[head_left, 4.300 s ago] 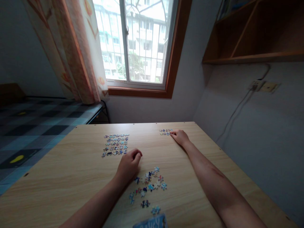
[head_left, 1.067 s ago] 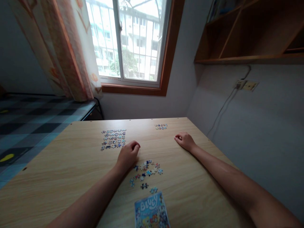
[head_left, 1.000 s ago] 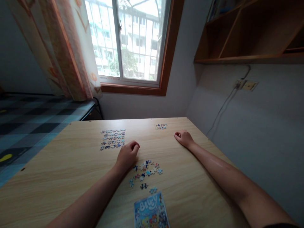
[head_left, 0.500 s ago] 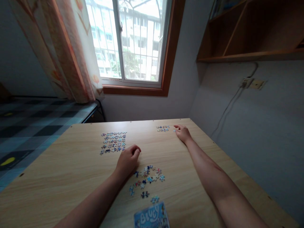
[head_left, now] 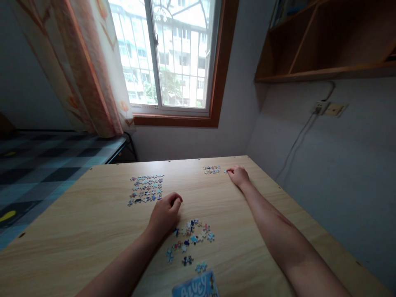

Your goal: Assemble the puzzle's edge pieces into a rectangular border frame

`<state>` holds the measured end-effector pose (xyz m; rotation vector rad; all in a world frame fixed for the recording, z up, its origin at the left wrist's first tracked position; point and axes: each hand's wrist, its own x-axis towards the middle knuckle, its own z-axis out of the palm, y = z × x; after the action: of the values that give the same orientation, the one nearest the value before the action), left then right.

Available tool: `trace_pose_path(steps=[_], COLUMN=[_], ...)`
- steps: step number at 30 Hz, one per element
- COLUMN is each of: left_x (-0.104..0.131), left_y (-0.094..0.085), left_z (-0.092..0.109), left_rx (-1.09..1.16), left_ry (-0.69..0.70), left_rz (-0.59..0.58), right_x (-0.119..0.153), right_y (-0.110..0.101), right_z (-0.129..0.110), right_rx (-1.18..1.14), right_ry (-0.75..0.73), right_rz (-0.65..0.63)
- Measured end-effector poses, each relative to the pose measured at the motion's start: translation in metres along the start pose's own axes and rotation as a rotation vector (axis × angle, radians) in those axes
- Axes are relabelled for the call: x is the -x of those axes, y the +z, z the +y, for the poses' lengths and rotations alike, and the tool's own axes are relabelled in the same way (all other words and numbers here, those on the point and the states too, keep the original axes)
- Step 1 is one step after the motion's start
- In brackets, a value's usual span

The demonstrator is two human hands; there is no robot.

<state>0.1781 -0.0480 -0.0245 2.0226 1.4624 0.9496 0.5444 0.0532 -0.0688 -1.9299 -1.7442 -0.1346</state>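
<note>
My right hand (head_left: 239,175) rests near the far right of the table, its fingertips closed at a small light puzzle piece (head_left: 225,171). Just left of that piece lie short rows of pieces (head_left: 212,169). My left hand (head_left: 167,210) lies curled on the table, thumb against the bent fingers; whether it holds anything is hidden. Beyond it, to the left, several rows of puzzle pieces (head_left: 146,189) form a block. Loose pieces (head_left: 194,238) are scattered to the right of my left wrist, in front of a blue box (head_left: 196,286).
The light wooden table (head_left: 77,214) has its far edge below a barred window (head_left: 182,62). A bed with a checked cover (head_left: 62,148) stands at the left. Wooden shelves (head_left: 324,74) and a socket (head_left: 335,109) with a cable are on the right wall.
My right fingers have lowered and closed at the small piece, which sits slightly nearer the short rows. My left hand stays curled in place. The view has shifted slightly.
</note>
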Motion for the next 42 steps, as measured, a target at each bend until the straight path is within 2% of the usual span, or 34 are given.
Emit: trace_pose_path(steps=[12,19,26,34,42], left_x=[0.0,0.0,0.0,0.0,0.0], left_y=[0.0,0.001,0.0,-0.001,0.0], left_z=[-0.001,-0.003,0.0,0.003,-0.001], left_rx=[-0.015,-0.022,-0.015,-0.022,-0.026], left_ry=[-0.01,-0.006,-0.01,-0.013,-0.003], left_rz=[-0.018,-0.019,-0.013,-0.013,-0.016], right_x=[0.0,0.005,0.008,0.006,0.007], right_y=[0.0,-0.004,0.001,-0.002,0.001], right_z=[-0.018,-0.022,-0.03,-0.026,-0.024], right_rx=[0.018,0.046,0.076,0.057,0.046], right_ry=[-0.04,-0.026,-0.036,-0.113,-0.126], right_rz=[-0.035,-0.015,-0.048,-0.073,-0.06])
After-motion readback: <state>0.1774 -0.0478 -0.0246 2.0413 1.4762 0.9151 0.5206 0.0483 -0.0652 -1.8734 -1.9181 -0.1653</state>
